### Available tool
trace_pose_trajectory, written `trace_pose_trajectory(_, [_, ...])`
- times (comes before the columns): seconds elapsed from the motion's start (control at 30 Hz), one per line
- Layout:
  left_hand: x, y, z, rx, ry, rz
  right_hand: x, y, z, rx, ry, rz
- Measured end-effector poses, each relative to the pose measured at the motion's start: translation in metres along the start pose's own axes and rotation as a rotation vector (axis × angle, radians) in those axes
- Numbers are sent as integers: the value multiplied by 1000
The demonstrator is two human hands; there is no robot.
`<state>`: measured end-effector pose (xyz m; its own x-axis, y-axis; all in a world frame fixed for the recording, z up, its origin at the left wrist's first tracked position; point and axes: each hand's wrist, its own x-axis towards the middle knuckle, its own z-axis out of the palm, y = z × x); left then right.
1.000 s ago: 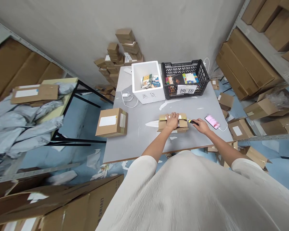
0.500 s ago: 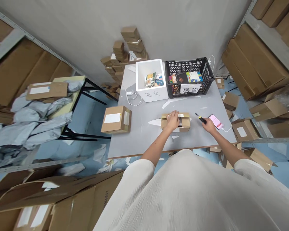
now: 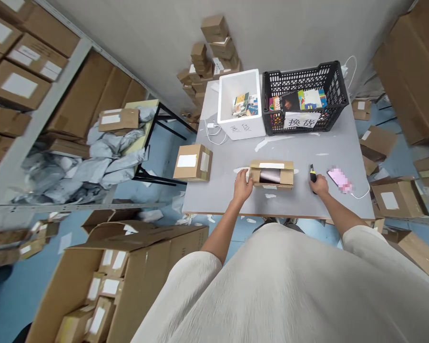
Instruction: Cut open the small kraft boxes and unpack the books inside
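A small cardboard box (image 3: 288, 179) lies on the grey table with its top parted, and a shiny, pale purplish-grey item (image 3: 270, 176) shows inside. My left hand (image 3: 242, 186) is at the box's left end, fingers apart, with the thumb close to the cardboard; whether it touches is hard to see. In my right hand (image 3: 320, 185), resting on the table right of the box, is a black and yellow utility knife (image 3: 312, 174), its tip pointing away from me. Just beyond that hand lies a phone (image 3: 339, 179) with a pink screen, plugged into a white cable.
A taped carton (image 3: 190, 164) sits at the table's left edge. At the back stand a white foam bin (image 3: 241, 129) and a black crate (image 3: 303, 131), both holding books. A large carton (image 3: 139, 271) of boxes stands lower left. Grey parcels (image 3: 117, 166) cover a side table.
My left hand has moved off the top of the small box to its left end, uncovering the opening. The knife now points more directly away from me. The view has shifted left.
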<state>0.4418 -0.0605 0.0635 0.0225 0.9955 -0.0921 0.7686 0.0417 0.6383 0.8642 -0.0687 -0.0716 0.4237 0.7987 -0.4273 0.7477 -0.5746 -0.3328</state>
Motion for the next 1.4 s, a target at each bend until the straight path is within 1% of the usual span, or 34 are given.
trace_pose_trajectory(0.1, [-4, -13, 1, -87, -17, -29, 5, 2, 8, -4, 10, 5])
trace_pose_trajectory(0.17, [-6, -18, 2, -108, -39, -46, 5, 3, 9, -5, 22, 5])
trace_pose_trajectory(0.23, [-5, -20, 2, -119, -73, -30, 3, 0, 6, 21, 55, 4])
trace_pose_trajectory(0.3, [-3, -21, 3, -135, -110, 3, 0, -7, 0, 117, 98, -26])
trace_pose_trajectory(0.37, [2, -20, 2, -139, -143, 39, -6, -20, -10, 285, 107, -109])
trace_pose_trajectory(0.4, [4, -19, 2, -134, -163, 59, -10, -28, -15, 383, 88, -164])
trace_pose_trajectory(0.47, [9, -17, 1, -109, -215, 108, -21, -46, -24, 563, 26, -265])
trace_pose_trajectory(0.53, [12, -15, 1, -61, -261, 162, -35, -64, -31, 692, -50, -329])
trace_pose_trajectory(0.63, [10, -14, 2, 31, -287, 239, -54, -89, -42, 753, -126, -387])
trace_pose_trajectory(0.7, [6, -15, 5, 74, -302, 295, -61, -102, -50, 760, -132, -426])
trace_pose_trajectory(0.73, [4, -15, 6, 89, -312, 323, -63, -109, -55, 761, -113, -454])
trace_pose_trajectory(0.83, [0, -16, 9, 119, -326, 375, -59, -126, -68, 696, -21, -565])
trace_pose_trajectory(0.9, [-1, -16, 10, 125, -323, 382, -54, -136, -73, 549, 2, -626])
trace_pose_trajectory(0.97, [-2, -14, 9, 114, -311, 368, -50, -145, -74, 338, -15, -655])
trace_pose_trajectory(1.03, [-3, -12, 7, 97, -269, 314, -50, -153, -71, 129, -23, -640])
trace_pose_trajectory(1.13, [-5, -11, 2, 115, -153, 190, -55, -162, -65, -91, 15, -589])
trace_pose_trajectory(1.2, [-6, -11, -2, 170, -91, 129, -59, -166, -63, -158, 39, -585])
trace_pose_trajectory(1.23, [-6, -12, -4, 200, -79, 112, -60, -167, -63, -168, 44, -589])
trace_pose_trajectory(1.3, [-6, -13, -7, 244, -95, 104, -61, -167, -65, -152, 38, -590])
trace_pose_trajectory(1.4, [1, -16, -13, 265, -164, 159, -58, -163, -73, -81, 12, -574])
